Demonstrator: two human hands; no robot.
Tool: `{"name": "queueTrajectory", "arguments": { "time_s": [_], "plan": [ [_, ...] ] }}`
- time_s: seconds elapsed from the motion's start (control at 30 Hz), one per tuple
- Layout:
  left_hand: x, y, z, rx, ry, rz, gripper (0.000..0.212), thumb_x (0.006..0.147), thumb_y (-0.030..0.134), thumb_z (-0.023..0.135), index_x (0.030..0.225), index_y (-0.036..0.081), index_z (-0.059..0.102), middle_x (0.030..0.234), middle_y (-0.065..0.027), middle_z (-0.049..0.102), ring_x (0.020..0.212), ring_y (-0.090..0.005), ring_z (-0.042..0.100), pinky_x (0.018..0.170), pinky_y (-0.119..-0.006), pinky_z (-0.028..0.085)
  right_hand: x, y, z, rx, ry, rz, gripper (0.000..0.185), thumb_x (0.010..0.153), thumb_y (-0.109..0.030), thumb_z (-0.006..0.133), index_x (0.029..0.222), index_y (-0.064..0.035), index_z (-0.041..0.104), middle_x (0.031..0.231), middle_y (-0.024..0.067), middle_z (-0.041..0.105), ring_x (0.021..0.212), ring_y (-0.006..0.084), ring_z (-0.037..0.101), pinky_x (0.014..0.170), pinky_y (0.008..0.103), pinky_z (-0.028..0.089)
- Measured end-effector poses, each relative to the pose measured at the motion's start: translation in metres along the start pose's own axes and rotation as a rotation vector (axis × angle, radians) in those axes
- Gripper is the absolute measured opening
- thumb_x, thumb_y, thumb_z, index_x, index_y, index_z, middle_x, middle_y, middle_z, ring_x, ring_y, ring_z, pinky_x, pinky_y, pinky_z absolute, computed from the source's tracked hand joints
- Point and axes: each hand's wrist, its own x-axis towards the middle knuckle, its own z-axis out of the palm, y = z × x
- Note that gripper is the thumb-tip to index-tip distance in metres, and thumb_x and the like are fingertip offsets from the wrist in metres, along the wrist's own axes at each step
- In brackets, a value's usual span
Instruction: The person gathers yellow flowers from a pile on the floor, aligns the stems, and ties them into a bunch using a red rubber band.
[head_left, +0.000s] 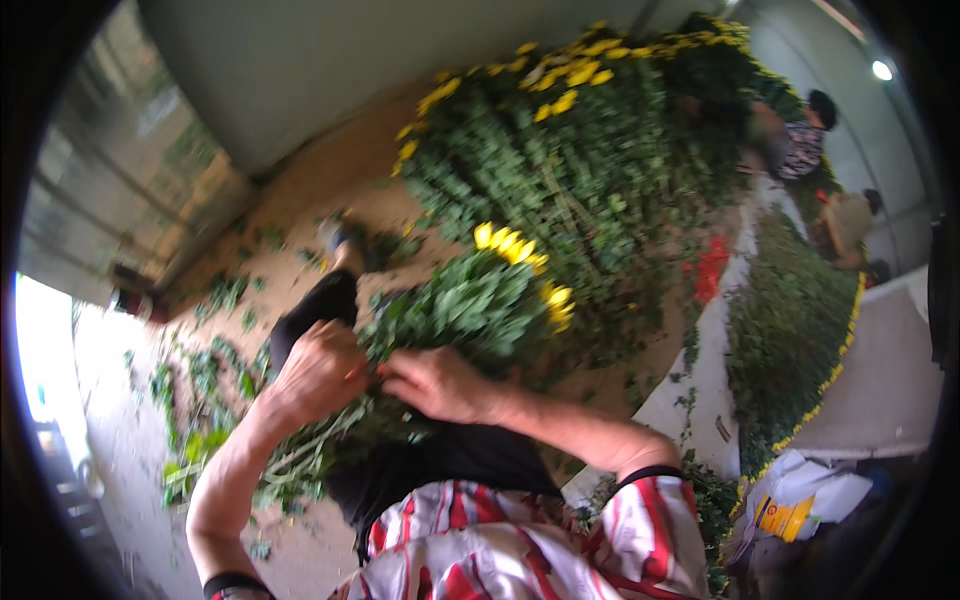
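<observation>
A bunch of yellow chrysanthemums (457, 307) lies across my lap, its blooms pointing up and right and its leafy stems (315, 450) trailing down to the left. My left hand (322, 371) is curled into a fist at the near side of the stems. Close beside it, the bent fingers of my right hand (439, 386) press against the bunch just below the leaves. Small bits of red show at the fingertips of both hands, perhaps a tie; blur and the fingers hide most of it.
Long rows of cut yellow flowers (555, 150) cover the floor ahead. Another leafy heap (795, 337) lies right, beyond a white strip (712, 390). Red pieces (709, 270) lie between. Two people (802, 150) crouch at far right. Leaf scraps (225, 292) litter the left floor.
</observation>
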Motion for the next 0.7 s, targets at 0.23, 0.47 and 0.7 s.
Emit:
{"name": "queueTrajectory", "arguments": {
  "time_s": [0.23,0.47,0.7],
  "plan": [
    [-0.001,0.010,0.029,-1.558,0.271,-0.726,0.024,0.094,0.024,0.067,0.081,0.005,0.060,0.082,-0.0102,0.068,0.078,-0.0180,0.061,0.080,-0.030,0.047,-0.007,0.002,0.007,-0.065,-0.008,-0.060,0.022,0.093,-0.020,0.064,0.102,-0.0042,0.053,0.086,0.0142,0.060,0.078,0.0382,0.065,0.065,0.0460,0.051],
    [-0.007,0.011,0.067,-1.682,0.554,-0.690,0.032,0.097,0.021,0.062,0.070,0.013,0.045,0.064,0.0027,0.038,0.058,-0.0109,0.037,0.059,-0.029,0.038,-0.014,0.005,0.007,-0.222,-0.091,-0.182,0.022,0.094,-0.019,0.064,0.095,-0.0034,0.048,0.084,0.0142,0.059,0.073,0.0361,0.065,0.061,0.0446,0.051],
    [-0.021,0.023,0.050,-1.118,0.288,-0.672,0.009,0.088,0.009,0.065,0.083,0.003,0.060,0.077,-0.0019,0.059,0.073,-0.0136,0.056,0.071,-0.028,0.046,-0.019,0.001,0.002,0.098,-0.056,0.236,0.011,0.096,-0.014,0.063,0.093,-0.0043,0.060,0.074,0.0121,0.063,0.067,0.0212,0.064,0.063,0.0348,0.050]
  ]
}}
